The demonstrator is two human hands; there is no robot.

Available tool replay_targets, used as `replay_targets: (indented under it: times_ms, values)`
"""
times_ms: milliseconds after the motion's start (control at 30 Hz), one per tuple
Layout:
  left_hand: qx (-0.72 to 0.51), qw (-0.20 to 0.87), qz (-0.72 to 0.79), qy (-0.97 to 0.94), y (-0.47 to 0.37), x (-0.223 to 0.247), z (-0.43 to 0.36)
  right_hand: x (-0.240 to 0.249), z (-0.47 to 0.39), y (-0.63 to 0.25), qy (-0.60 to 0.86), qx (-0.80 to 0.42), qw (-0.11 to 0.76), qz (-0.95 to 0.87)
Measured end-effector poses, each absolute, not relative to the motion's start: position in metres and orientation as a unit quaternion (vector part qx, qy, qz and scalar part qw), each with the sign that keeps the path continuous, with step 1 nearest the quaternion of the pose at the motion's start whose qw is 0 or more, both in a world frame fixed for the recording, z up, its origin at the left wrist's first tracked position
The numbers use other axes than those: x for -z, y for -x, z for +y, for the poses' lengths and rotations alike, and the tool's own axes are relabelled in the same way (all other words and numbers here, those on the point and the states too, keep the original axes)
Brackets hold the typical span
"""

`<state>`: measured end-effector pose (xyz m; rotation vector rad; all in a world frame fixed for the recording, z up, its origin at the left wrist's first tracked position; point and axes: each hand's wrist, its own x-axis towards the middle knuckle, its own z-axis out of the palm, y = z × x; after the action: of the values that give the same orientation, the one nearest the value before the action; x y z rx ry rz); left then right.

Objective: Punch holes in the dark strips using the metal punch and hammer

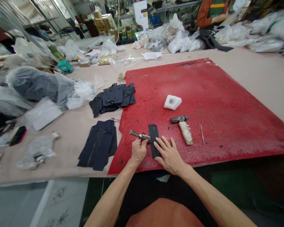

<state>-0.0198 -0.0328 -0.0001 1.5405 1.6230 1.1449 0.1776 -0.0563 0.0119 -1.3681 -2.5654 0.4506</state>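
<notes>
Right hand (169, 154) on dark strip (153, 133), perhaps leather

2 bare forearms (115, 195) extended, left hand (139, 152) pinching — right hand (170, 156) flat, fingers (166, 142) spread

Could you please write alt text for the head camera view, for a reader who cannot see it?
A person's left hand grips a metal tool beside a dark strip on a red mat, while the right hand rests on the strip. A hammer lies to the right, and two piles of dark pieces lie to the left.
</notes>
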Motion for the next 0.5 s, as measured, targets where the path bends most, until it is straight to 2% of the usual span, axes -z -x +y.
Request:
replay_targets:
  times_ms: [100,233,400,500]
  values:
    - [-0.446,0.323,0.601,-0.58,0.013,-0.002,-0.023,-0.009,-0.029,-0.17,0.487,-0.136,0.115,-0.855]
    - [-0.463,0.348,0.574,-0.578,0.004,-0.007,-0.01,-0.011,0.004,-0.173,0.458,-0.173,0.143,-0.86]
    - [-0.45,0.372,0.555,-0.592,0.002,-0.003,-0.005,-0.006,0.005,-0.181,0.469,-0.196,0.2,-0.838]
    - [-0.442,0.387,0.544,-0.599,0.004,-0.002,-0.005,-0.005,0.0,-0.182,0.491,-0.197,0.198,-0.825]
